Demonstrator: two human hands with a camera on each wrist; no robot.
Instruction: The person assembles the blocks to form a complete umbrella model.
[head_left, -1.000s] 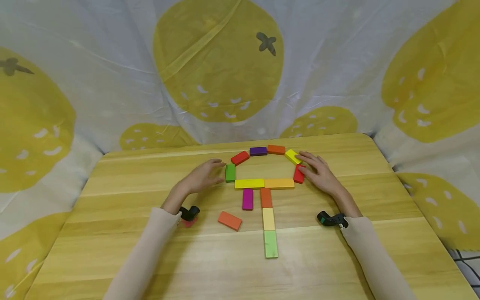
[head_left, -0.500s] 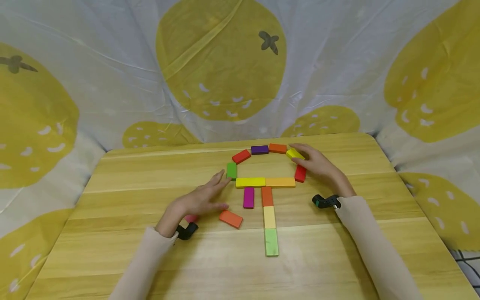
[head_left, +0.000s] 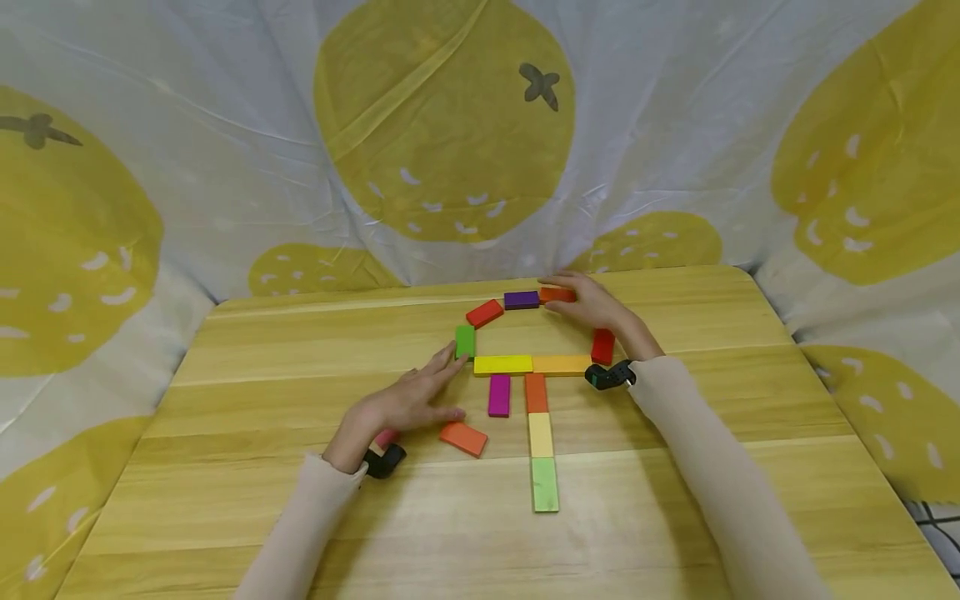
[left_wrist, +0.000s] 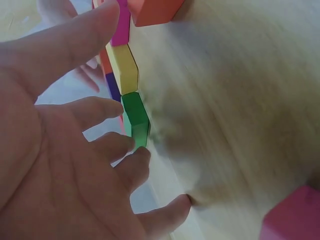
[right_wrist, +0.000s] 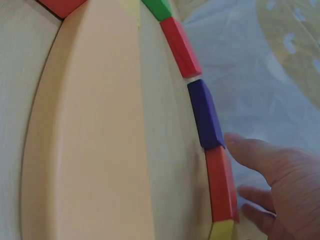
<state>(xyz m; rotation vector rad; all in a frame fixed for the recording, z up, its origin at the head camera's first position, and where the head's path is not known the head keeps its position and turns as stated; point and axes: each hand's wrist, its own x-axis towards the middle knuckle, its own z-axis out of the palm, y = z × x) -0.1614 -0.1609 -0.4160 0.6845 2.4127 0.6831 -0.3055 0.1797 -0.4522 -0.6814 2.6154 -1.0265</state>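
Several coloured wooden blocks form an arch on the table. My left hand (head_left: pixel 408 400) is spread low on the left, its fingertips by the green block (head_left: pixel 465 342). Its thumb lies near a loose salmon block (head_left: pixel 463 439). My right hand (head_left: pixel 592 302) reaches over the arch's top, thumb on the near side and fingers on the far side of an orange-red block (head_left: pixel 557 294). In the right wrist view its thumb is by the joint with the purple block (right_wrist: pixel 206 115); a firm grip is not plain. The yellow arch block (right_wrist: pixel 222 230) is hidden by the hand in the head view.
A yellow block (head_left: pixel 502 364) and light orange block (head_left: pixel 562 365) form a row under the arch. A stem ends in a light green block (head_left: pixel 545 484), with a magenta block (head_left: pixel 498 395) beside it. A pink block (head_left: pixel 387 437) lies by my left wrist. Patterned cloth (head_left: pixel 442 125) hangs behind.
My right hand has moved from the red and yellow blocks leftward along the arch to the orange-red block. My left hand has come lower, its fingers spreading and its thumb nearing the salmon block.
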